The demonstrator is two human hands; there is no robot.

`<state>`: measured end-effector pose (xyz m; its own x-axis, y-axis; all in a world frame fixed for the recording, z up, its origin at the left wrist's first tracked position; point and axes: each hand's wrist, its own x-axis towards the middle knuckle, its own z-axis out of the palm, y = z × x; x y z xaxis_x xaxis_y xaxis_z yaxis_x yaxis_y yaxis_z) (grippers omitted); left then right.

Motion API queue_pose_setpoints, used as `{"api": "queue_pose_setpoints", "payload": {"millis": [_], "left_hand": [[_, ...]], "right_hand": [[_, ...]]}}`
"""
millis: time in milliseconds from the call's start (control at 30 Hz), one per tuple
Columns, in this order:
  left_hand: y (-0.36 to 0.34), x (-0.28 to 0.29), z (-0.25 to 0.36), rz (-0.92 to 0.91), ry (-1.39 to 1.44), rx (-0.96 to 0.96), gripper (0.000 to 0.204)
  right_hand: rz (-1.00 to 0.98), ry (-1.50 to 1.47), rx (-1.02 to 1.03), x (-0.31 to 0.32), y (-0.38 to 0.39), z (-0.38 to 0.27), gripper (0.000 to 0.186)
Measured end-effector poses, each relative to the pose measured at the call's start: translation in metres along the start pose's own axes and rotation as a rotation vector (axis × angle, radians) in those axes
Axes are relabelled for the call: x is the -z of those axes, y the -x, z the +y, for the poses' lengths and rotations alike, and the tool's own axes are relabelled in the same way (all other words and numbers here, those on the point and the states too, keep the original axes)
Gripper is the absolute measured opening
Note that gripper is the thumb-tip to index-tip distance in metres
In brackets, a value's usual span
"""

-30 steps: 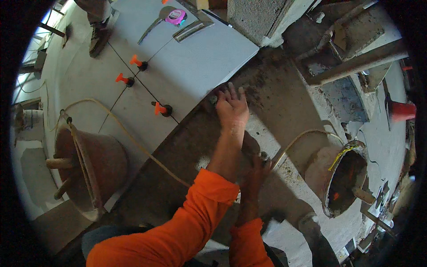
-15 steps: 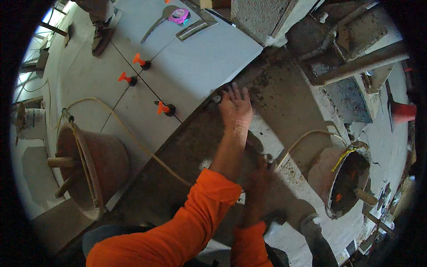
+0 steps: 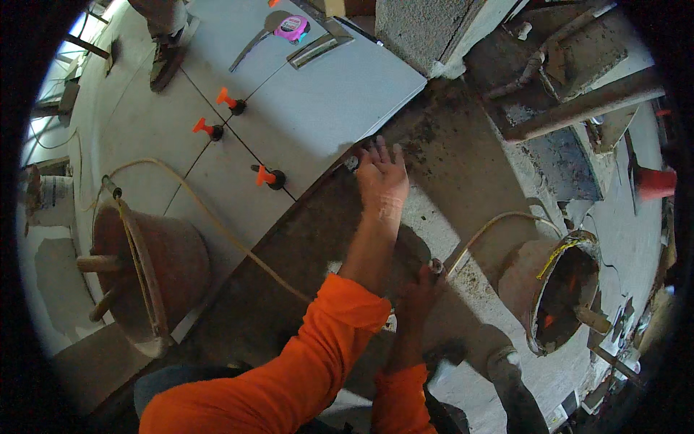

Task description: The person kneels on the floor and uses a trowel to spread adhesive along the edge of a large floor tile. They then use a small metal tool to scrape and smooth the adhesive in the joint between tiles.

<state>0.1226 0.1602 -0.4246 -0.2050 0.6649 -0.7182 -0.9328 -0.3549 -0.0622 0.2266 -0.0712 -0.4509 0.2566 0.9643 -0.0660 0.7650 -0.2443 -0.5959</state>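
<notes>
My left hand point(image 3: 383, 177) reaches forward with fingers stretched out, wrist creases showing, at the edge of a large pale tile point(image 3: 361, 94). The fingertips are at or just under that edge; exact contact is hidden. A small pale lump point(image 3: 352, 163) lies beside the fingers. My right hand point(image 3: 416, 295) is lower and closer to me, in deep shadow over the dusty floor. Its fingers do not show clearly. Just beyond it is a small round pale piece point(image 3: 435, 265); I cannot tell whether the hand holds it.
Orange-topped levelling clips point(image 3: 269, 176) stand in the tile joints. A pink tape measure point(image 3: 291, 27) and metal tool lie on the tile. Buckets stand left point(image 3: 155, 260) and right point(image 3: 520, 278), a pale cord point(image 3: 217, 217) running from the left one. Another person's shoe point(image 3: 166, 65) is at upper left.
My right hand, blurred before, now shows more sharply just below the small round piece. My left hand has barely shifted.
</notes>
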Motion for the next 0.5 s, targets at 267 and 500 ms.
{"api": "queue_pose_setpoints", "payload": {"millis": [267, 500], "left_hand": [[-0.003, 0.0, 0.0, -0.002, 0.008, 0.004, 0.04], [0.001, -0.001, 0.0, -0.021, -0.038, -0.009, 0.042]], "right_hand": [[0.068, -0.766, -0.496, -0.001, -0.015, -0.003, 0.04], [0.182, -0.5, -0.256, -0.011, -0.024, -0.01, 0.037]]}}
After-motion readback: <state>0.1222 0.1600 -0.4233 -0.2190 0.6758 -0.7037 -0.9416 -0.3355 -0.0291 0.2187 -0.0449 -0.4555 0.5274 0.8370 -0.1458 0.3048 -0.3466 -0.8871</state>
